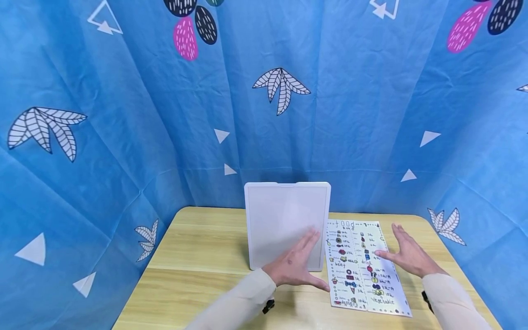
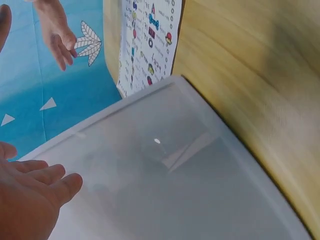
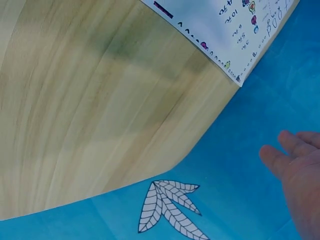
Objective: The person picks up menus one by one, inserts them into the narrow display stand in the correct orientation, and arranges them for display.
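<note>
A white rectangular board [image 1: 284,211] with a raised rim stands upright near the middle of the table. My left hand [image 1: 293,266] is in front of its lower right part, fingers straight and thumb spread toward the paper. In the left wrist view the fingers of the left hand [image 2: 40,185] overlap the glossy board [image 2: 165,170]. To the right lies a hand-drawn food menu sheet [image 1: 387,284] with small coloured pictures, prices and a middle crease. My right hand [image 1: 410,254] hovers over the sheet's right edge, fingers extended and holding nothing.
The light wooden table [image 1: 198,247] has rounded back corners. A blue curtain [image 1: 354,110] printed with leaves and triangles hangs behind and along both sides of it. In the right wrist view, the menu's corner [image 3: 235,70] lies close to the table's edge.
</note>
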The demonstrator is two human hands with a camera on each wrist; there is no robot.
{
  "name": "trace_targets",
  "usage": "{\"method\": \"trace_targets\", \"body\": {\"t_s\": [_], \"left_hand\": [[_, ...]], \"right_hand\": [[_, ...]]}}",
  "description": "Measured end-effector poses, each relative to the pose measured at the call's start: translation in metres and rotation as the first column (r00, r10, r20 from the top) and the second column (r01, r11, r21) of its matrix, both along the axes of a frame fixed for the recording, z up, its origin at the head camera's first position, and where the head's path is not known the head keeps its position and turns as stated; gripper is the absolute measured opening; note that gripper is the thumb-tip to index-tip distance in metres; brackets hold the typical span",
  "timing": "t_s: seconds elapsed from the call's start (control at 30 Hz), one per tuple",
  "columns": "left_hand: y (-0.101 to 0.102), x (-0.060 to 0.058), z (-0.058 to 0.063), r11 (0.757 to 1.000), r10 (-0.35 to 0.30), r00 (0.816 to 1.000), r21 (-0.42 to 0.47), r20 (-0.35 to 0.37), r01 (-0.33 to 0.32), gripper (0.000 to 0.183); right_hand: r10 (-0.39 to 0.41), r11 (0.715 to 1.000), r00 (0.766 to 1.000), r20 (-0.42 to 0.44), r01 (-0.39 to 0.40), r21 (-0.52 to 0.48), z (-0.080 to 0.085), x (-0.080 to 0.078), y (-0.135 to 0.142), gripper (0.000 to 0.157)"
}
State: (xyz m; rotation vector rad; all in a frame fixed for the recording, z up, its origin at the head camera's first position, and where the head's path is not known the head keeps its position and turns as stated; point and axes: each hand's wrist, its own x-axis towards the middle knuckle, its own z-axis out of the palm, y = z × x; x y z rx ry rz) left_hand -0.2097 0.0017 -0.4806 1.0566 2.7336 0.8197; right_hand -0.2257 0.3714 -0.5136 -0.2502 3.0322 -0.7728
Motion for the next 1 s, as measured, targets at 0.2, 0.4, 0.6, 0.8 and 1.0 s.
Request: {"method": "trace_targets", "body": {"t_s": [0.2, 0.4, 0.6, 0.8, 1.0], "left_hand": [[0.011, 0.002, -0.009, 1.0, 0.007, 1.0, 0.024, 0.012, -0.008, 0.13], [0.02, 0.004, -0.017, 0.999, 0.026, 0.998, 0.043, 0.049, -0.029, 0.124], [0.026, 0.003, -0.027, 0.997, 0.039, 0.996, 0.064, 0.076, -0.044, 0.121], [0.028, 0.001, -0.039, 0.993, 0.059, 0.992, 0.094, 0.11, -0.07, 0.116], [0.03, -0.001, -0.053, 0.99, 0.069, 0.99, 0.116, 0.12, -0.083, 0.11]], "right_hand": [[-0.01, 1.0, 1.0, 0.009, 0.01, -0.008, -0.005, 0.0, -0.001, 0.117], [-0.042, 0.999, 0.997, 0.059, 0.042, -0.003, -0.01, 0.001, -0.004, 0.116], [-0.064, 0.998, 0.993, 0.095, 0.064, -0.002, -0.015, 0.001, -0.004, 0.117], [-0.072, 0.997, 0.989, 0.132, 0.073, -0.004, -0.016, 0.0, -0.003, 0.117], [-0.088, 0.996, 0.983, 0.16, 0.089, 0.001, -0.018, 0.0, -0.001, 0.116]]}}
